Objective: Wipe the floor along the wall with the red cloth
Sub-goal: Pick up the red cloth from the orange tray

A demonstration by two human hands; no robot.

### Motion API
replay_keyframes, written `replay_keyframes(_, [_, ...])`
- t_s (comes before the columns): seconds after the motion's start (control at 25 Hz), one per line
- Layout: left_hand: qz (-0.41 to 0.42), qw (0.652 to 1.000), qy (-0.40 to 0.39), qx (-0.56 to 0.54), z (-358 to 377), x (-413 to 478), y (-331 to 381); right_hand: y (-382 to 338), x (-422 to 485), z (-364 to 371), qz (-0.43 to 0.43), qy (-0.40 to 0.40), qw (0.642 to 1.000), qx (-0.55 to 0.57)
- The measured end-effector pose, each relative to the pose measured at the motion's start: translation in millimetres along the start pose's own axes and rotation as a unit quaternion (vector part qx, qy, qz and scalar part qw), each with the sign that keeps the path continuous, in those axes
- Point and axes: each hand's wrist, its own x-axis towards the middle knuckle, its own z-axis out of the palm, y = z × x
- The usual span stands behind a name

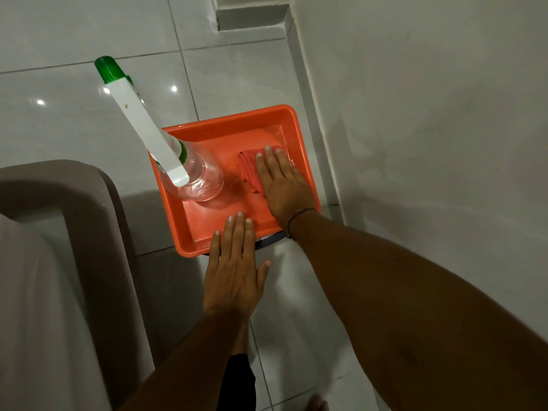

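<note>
A folded red cloth lies inside an orange plastic tray on the tiled floor beside the wall. My right hand rests flat on top of the cloth, fingers spread, covering most of it. My left hand lies flat with its fingertips over the tray's near rim and holds nothing.
A clear spray bottle with a white and green head stands in the tray's left part. The white wall and its skirting run along the right. A brown sofa arm fills the left. Grey floor tiles stretch ahead.
</note>
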Motion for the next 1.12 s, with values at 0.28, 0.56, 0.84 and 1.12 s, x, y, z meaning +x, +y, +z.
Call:
replay_keyframes(0.28, [0.016, 1.0, 0.006, 0.018, -3.9, -7.2, -1.0, -2.6, -25.8, -18.5, -0.023, 0.063, 0.997, 0.049])
replay_keyframes(0.56, [0.02, 0.999, -0.014, 0.031, -23.8, -80.5, 52.8, 5.7, -173.9, -28.5, -0.021, 0.123, 0.987, 0.104])
replay_keyframes(0.84, [-0.011, 0.998, -0.039, 0.038, 25.5, -179.4, 130.1, 43.2, -330.6, 59.1, 0.009, 0.078, 0.996, 0.045])
replay_keyframes(1.12, [-0.033, 0.998, -0.048, -0.005, 157.0, -270.1, 173.6, 59.8, -395.8, 220.8, -0.014, 0.044, 0.998, 0.05])
